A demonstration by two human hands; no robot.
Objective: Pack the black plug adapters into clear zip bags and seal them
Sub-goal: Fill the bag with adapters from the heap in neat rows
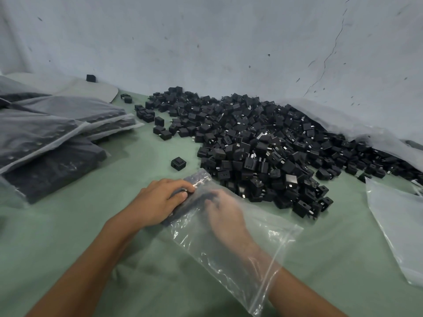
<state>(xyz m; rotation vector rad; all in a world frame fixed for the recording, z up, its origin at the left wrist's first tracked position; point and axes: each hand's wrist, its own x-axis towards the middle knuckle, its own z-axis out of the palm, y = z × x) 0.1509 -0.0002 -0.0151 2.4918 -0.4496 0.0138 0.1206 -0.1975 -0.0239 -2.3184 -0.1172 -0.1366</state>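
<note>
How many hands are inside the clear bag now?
1. The right hand is inside the clear zip bag; the left hand rests outside on its far end.

Both forearms are bare to the frame's edge (no sleeves, gloves or rings show), left hand (160, 202) and right hand (225, 216) alike.

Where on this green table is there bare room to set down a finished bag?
Bare green table lies between the stacked filled bags and the adapter pile, with one stray adapter in it. More lies near the left hand. Right of the zip bag, the pile and a spare bag crowd it.
</note>
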